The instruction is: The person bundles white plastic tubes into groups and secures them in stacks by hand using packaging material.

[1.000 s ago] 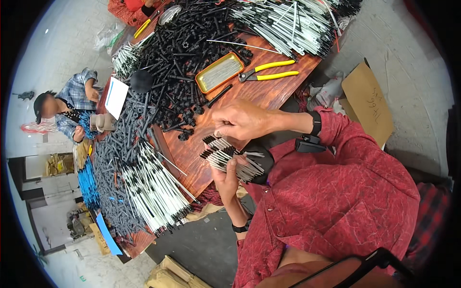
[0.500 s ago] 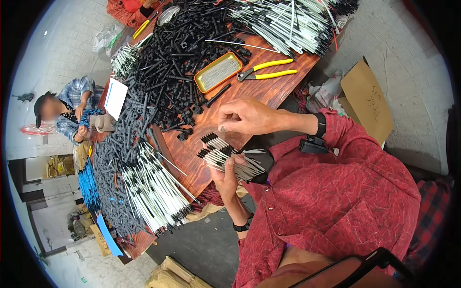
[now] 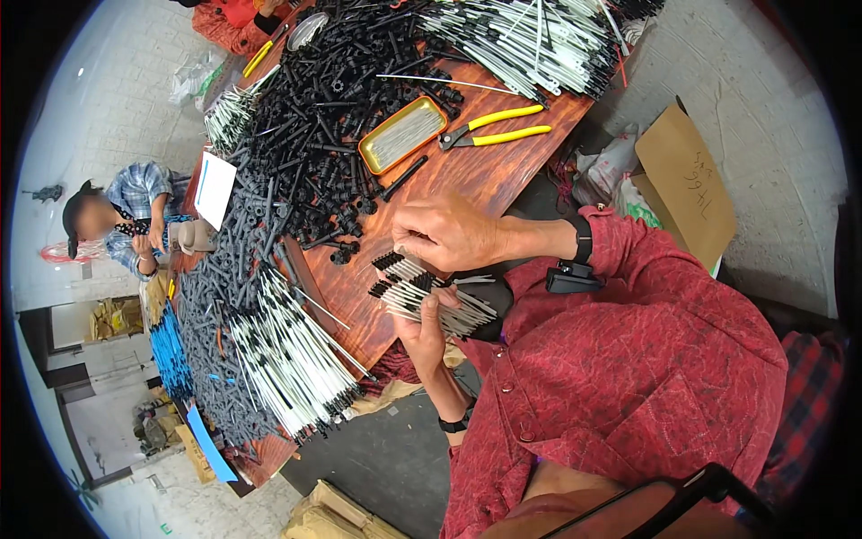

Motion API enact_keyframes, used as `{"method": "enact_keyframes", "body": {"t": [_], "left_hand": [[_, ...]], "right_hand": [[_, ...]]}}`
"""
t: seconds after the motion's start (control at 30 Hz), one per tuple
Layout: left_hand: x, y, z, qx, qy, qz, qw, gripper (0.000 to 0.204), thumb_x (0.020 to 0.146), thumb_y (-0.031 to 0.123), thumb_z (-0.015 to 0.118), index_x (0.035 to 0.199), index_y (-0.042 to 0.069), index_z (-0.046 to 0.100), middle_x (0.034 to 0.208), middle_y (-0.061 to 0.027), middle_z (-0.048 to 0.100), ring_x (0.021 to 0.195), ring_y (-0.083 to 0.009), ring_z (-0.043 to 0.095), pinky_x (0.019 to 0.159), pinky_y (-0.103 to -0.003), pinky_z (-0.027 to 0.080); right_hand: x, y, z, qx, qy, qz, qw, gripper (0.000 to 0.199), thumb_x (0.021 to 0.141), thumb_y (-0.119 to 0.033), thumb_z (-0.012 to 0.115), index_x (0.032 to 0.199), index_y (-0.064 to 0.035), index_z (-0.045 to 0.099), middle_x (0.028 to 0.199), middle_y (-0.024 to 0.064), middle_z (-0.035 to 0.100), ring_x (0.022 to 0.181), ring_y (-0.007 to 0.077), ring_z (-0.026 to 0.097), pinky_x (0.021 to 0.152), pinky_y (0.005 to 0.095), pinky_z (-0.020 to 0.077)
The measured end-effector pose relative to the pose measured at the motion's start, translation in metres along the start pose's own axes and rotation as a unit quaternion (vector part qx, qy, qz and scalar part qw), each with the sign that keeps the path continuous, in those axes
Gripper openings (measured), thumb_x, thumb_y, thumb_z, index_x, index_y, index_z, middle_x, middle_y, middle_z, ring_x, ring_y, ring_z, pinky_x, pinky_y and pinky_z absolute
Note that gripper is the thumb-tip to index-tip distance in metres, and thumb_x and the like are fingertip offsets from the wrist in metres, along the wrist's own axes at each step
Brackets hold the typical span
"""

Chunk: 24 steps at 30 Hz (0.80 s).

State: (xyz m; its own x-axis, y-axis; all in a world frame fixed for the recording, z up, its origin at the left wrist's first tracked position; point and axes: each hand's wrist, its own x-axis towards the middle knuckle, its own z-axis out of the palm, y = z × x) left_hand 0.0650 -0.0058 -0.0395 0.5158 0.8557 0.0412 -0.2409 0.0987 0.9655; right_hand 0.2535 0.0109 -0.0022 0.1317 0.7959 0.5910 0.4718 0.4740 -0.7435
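My left hand (image 3: 424, 334) is closed round a bundle of thin white rods with black ends (image 3: 440, 301), held over the table's near edge. Its thumb presses on the rods, whose black tips point toward the table. Just above, my right hand (image 3: 446, 232) has its fingers pinched together at the bundle's upper tips; whatever they hold is too small or hidden to make out. Beyond it on the table are yellow-handled pliers (image 3: 498, 128) with spread handles and a yellow-rimmed tray (image 3: 404, 135) of thin metal pins. A single black rod-like part (image 3: 405, 178) lies beside the tray.
A large heap of black plastic parts (image 3: 314, 135) covers the wooden table (image 3: 359, 296). Grey parts (image 3: 238, 207), white rods (image 3: 287, 359) and more white rods (image 3: 530, 40) lie around it. A cardboard box (image 3: 687, 175) stands at right. A co-worker (image 3: 135, 211) sits across the table.
My right hand has come down and slightly left, from just above the bundle to its tips. My left hand and the rods have hardly moved.
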Motion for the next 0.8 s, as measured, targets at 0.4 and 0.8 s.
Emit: {"method": "enact_keyframes", "body": {"t": [0.4,0.8], "left_hand": [[-0.001,-0.009,-0.006,-0.072,0.008,0.023,0.997,0.033,0.096,0.012,0.06,0.12,0.002,0.039,0.076,-0.0107,0.057,0.071,-0.0215,0.057,0.083,-0.048,0.051],[-0.012,0.007,0.008,-0.069,0.049,0.102,0.991,0.077,0.096,0.009,0.058,0.154,0.016,0.007,0.083,-0.0079,0.057,0.067,-0.0159,0.053,0.061,-0.031,0.048]], "right_hand": [[-0.011,-0.005,0.008,0.363,-0.06,0.183,0.912,0.023,0.093,-0.023,0.063,0.103,-0.0019,0.06,0.076,0.0077,0.06,0.078,0.016,0.065,0.065,0.0316,0.0487],[-0.049,0.007,0.019,0.326,-0.386,0.127,0.853,0.065,0.096,-0.067,0.032,0.105,-0.0049,0.051,0.081,0.003,0.058,0.085,0.0153,0.058,0.077,0.031,0.0457]]}}
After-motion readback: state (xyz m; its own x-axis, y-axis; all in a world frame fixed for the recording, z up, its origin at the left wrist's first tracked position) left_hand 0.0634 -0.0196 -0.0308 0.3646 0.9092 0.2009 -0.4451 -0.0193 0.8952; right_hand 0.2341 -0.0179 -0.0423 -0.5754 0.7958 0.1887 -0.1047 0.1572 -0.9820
